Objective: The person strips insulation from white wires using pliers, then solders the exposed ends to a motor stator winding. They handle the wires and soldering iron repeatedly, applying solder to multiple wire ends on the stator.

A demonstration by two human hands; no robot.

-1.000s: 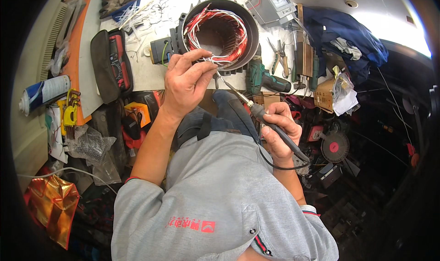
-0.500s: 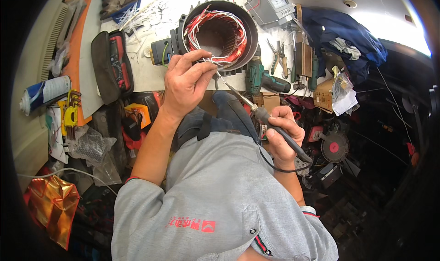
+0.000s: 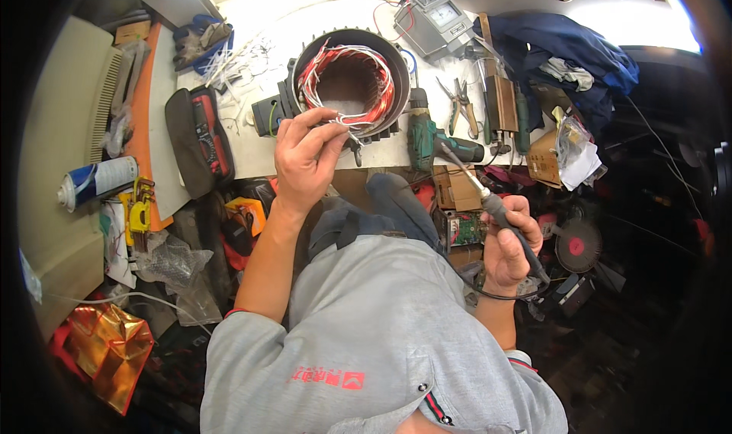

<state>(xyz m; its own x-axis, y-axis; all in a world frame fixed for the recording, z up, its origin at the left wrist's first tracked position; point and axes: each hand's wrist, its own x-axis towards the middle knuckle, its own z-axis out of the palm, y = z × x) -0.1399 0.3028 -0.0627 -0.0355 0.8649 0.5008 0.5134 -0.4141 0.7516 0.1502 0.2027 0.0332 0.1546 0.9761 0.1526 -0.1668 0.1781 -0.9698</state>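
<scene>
A motor stator [image 3: 401, 102] stands on the white bench, its dark finned housing around a ring of red and white windings [image 3: 387, 83]. At its near rim my left hand [image 3: 306, 158] is closed, thumb and fingertips pinching a thin wire end; the fingers partly hide it. My right hand [image 3: 512, 240] grips a soldering iron [image 3: 496, 205] by its dark handle. The iron's metal shaft points up and left, its tip near the green cordless drill [image 3: 424, 140] and well apart from the windings. Its black cable loops below my right hand.
Left on the bench lies a multimeter [image 3: 210, 140] in a black case, with white sleeving scraps [image 3: 240, 60] behind. A grey meter [image 3: 435, 22] stands at the back. Pliers [image 3: 460, 106] lie right of the drill. A spray can [image 3: 97, 181] is at far left, a fan [image 3: 577, 245] at right.
My right hand has drawn the soldering iron away to the right, off the windings' near edge. My left hand still pinches at the rim. The whole view has shifted slightly.
</scene>
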